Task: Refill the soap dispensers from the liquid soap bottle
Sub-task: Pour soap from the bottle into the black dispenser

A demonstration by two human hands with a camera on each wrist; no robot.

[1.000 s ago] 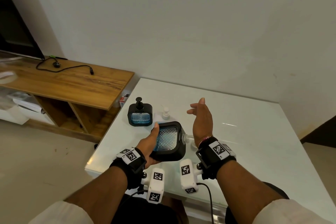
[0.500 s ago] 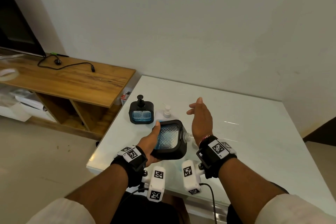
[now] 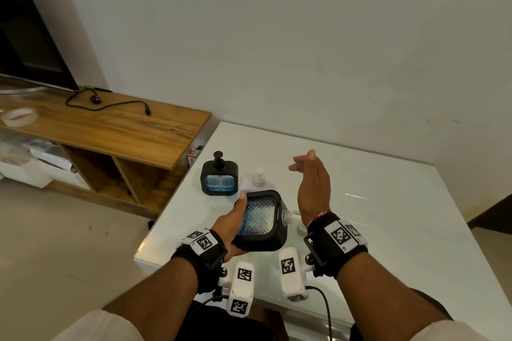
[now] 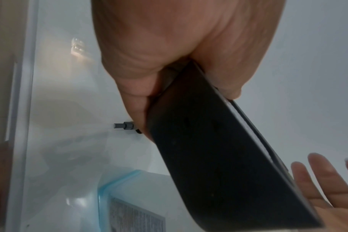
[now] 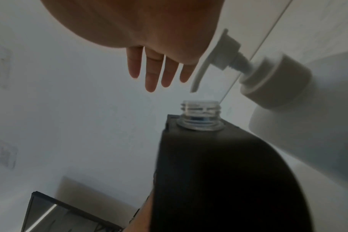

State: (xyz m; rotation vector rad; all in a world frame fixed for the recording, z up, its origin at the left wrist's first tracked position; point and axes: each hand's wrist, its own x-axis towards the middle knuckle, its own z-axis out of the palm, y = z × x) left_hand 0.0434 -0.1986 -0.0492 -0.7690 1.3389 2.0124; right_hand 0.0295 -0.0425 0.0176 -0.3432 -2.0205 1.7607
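Left hand is gripping the open dispenser w/ thumb on its clear front face and fingers round the back, holding it above the near part of the table, not resting on it. Right hand is hanging released just right of it, fingers straight, holding nothing. Dispenser is tipped on its side: long axis is running roughly left-right in the head view, bare threaded neck pointing right toward the right wrist, pump off. Judging by that, the step in hand is readying it for a refill, so it probably needs turning upright, neck up, and setting flat on the table before any pouring; otherwise the blue soap inside could be running out the neck. Soap bottle w/ white pump is standing upright just beyond it, and the second dispenser, pump on, is standing left of that, near the table's left edge. Right hand is best placed to be reaching for the bottle while the left is steadying the body low down.
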